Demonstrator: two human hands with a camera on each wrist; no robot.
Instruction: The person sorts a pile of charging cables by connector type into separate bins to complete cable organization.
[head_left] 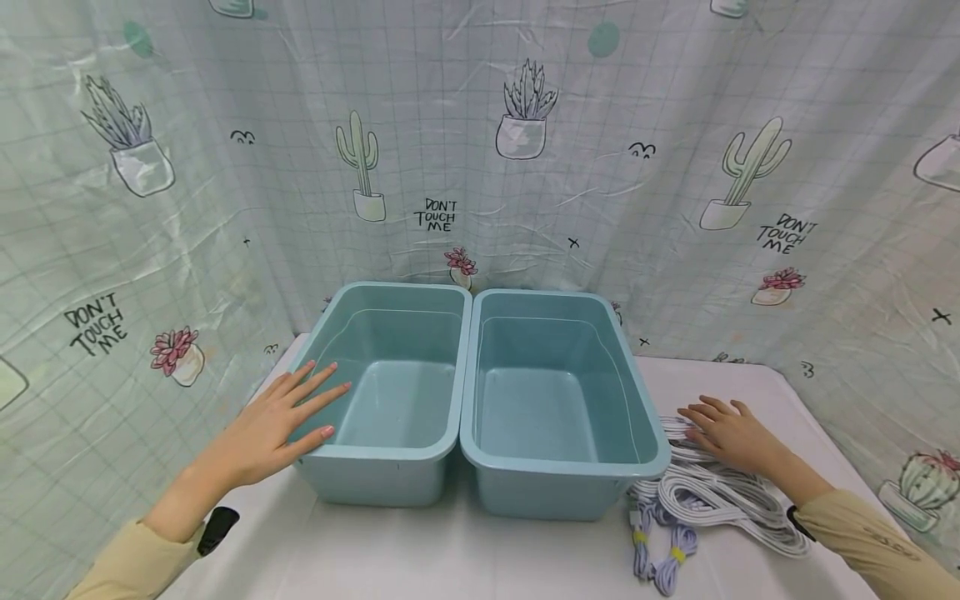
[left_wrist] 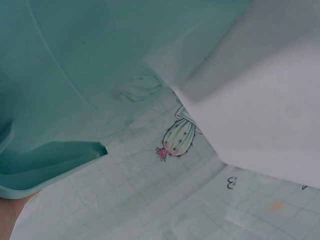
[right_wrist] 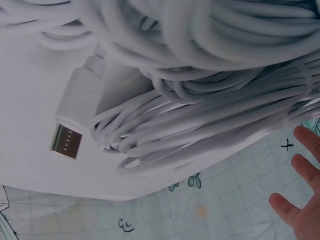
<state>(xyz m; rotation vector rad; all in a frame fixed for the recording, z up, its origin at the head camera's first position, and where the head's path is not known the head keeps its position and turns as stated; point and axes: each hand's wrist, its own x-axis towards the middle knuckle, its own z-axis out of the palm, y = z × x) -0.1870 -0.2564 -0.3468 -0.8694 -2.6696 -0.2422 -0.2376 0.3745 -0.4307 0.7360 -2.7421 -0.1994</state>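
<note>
My left hand (head_left: pixel 273 423) is at the near left corner of a blue-green plastic bin (head_left: pixel 382 452), its fingers spread and straight over the rim. Whether it touches the rim I cannot tell. A second matching bin (head_left: pixel 558 468) stands close on the right. Over a pile of coiled white cables (head_left: pixel 738 500) is my right hand (head_left: pixel 731 435), fingers apart and holding nothing. Below in the pile lie smaller pale cable bundles (head_left: pixel 666 575) with yellow ties. In the right wrist view a white USB plug (right_wrist: pixel 80 102) sticks out beside the coils.
Both bins rest on a white-covered table (head_left: pixel 360 554). Behind and on both sides hangs a grid-patterned curtain (head_left: pixel 300 100) printed with cacti and lettering. Each wrist wears a dark band, the left one (head_left: pixel 218 530) showing plainly.
</note>
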